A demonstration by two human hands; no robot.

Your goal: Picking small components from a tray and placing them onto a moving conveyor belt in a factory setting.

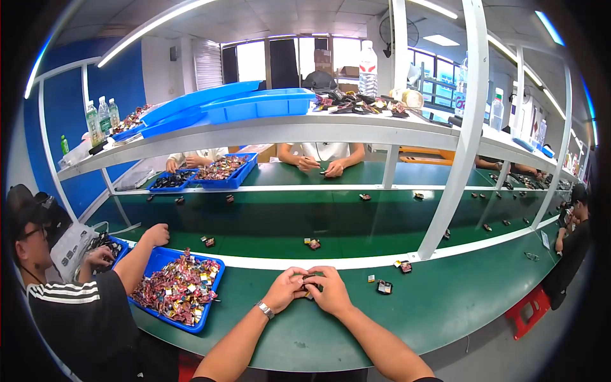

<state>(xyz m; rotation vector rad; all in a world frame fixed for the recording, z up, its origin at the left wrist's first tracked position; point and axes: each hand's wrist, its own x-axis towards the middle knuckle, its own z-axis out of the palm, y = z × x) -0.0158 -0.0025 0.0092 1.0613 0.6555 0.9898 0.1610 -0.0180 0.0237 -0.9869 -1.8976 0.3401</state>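
Observation:
Both my hands meet over the near part of the green worktop [267,340]. My left hand [284,293], with a metal-banded watch on its wrist, and my right hand [331,293] have their fingers closed around a small dark part [308,286] with a bit of yellow on it. The fingers cover most of that part. To the right of my hands lie a small black part with a pale face [384,287], a little pale square piece [371,279] and a red-wired part [405,267].
Left of my arms, a blue bin [214,296] holds a heap of red-wired parts [178,286]. A co-worker's arm [141,254] reaches over it. Loose parts [312,243] dot the dark belt [273,223]. A white post [449,184] and an overhead shelf [286,132] stand ahead.

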